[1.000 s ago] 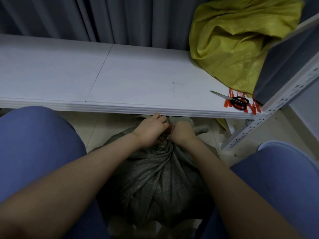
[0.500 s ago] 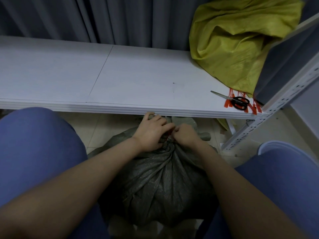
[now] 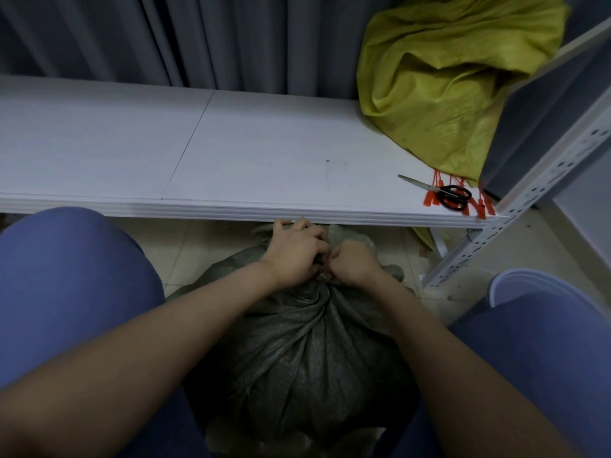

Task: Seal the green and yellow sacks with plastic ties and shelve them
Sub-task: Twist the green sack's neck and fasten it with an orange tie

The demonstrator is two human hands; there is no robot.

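We see the green sack [image 3: 307,352] standing on the tiled floor [image 3: 198,246], between two knees in blue trousers [image 3: 66,292] and just in front of the shelf's front edge. Its mouth is gathered into a tight neck, with folds fanning down from it. The left hand [image 3: 297,256] has its fingers curled round this neck from the left side. The right hand [image 3: 355,264] is closed on it from the right, and the knuckles of the two hands touch. We cannot tell whether a tie lies between them, as the fingers hide that spot. The white shelf [image 3: 231,153] runs across the view above the hands. The yellow sack [image 3: 446,77] slumps in its right rear corner, crumpled and open-looking, against the grey curtain [image 3: 165,38]. At the right front corner of the shelf lies a pair of black-handled scissors [image 3: 443,193]. It rests on top of a small bunch of orange plastic ties [image 3: 479,208], close to the perforated metal upright [image 3: 529,200].
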